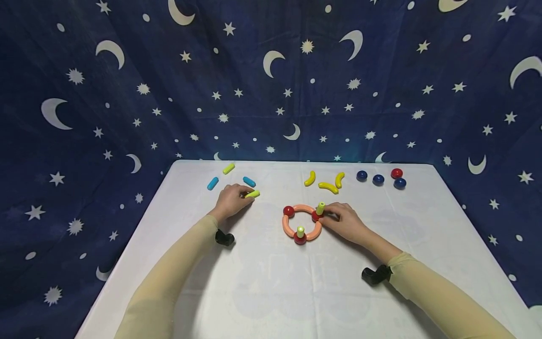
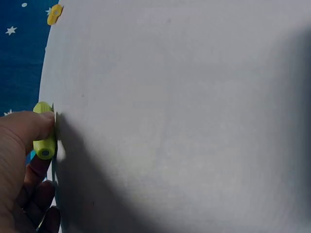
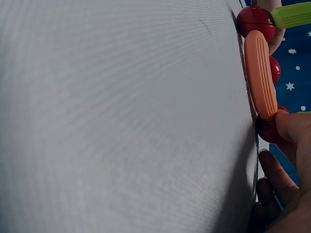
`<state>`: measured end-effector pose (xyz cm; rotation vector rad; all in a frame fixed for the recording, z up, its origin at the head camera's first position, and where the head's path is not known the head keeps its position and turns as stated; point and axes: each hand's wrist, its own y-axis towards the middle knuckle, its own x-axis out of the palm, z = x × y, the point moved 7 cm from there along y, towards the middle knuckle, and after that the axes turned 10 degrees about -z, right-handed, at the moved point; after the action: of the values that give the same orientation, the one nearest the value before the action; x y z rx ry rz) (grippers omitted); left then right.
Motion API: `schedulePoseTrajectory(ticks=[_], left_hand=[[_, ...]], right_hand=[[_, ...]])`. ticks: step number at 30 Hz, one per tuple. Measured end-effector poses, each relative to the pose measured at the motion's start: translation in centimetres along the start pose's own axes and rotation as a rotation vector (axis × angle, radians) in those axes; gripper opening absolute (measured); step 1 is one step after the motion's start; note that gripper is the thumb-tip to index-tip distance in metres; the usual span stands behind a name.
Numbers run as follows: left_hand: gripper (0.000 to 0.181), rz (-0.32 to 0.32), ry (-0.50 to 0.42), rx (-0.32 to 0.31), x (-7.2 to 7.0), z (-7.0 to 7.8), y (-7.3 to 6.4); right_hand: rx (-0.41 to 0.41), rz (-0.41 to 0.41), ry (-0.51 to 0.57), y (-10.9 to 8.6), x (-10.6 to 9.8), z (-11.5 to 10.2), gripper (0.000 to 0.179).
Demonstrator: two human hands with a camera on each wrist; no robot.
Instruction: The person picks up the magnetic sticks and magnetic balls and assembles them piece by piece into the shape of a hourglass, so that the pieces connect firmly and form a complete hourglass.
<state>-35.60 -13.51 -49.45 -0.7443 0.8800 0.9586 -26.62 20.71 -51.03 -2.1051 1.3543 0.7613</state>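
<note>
My left hand (image 1: 232, 201) pinches a lime-green stick (image 1: 254, 193) between thumb and fingers, near the table's surface; the left wrist view shows the stick's round end (image 2: 44, 152). At the middle of the table lies a ring of orange curved pieces (image 1: 288, 227) joined by red balls (image 1: 289, 211). Two lime-green sticks stand up from it, one on the front ball (image 1: 300, 240), the other stick (image 1: 320, 208) on the right ball. That right ball (image 3: 268, 131) is pinched by my right hand (image 1: 345, 223), whose fingers partly cover it.
Two blue sticks (image 1: 249, 181) and another lime-green stick (image 1: 228, 168) lie at the back left. Several yellow curved pieces (image 1: 328, 187) are behind the ring. At the back right sit dark blue balls (image 1: 378, 180) and a red ball (image 1: 396, 173). A starry cloth (image 1: 271, 103) hangs behind the white table (image 1: 262, 292).
</note>
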Motion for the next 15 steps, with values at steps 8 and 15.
schedulePoseTrajectory(ticks=[8,15], left_hand=[[0.032,0.0,-0.193,0.049,0.3,1.2,-0.4],[0.033,-0.064,-0.476,0.127,1.5,3.9,-0.6]], right_hand=[[-0.006,0.003,0.003,0.0,0.0,0.0,0.042],[-0.019,0.012,-0.015,0.0,0.0,0.0,0.042]])
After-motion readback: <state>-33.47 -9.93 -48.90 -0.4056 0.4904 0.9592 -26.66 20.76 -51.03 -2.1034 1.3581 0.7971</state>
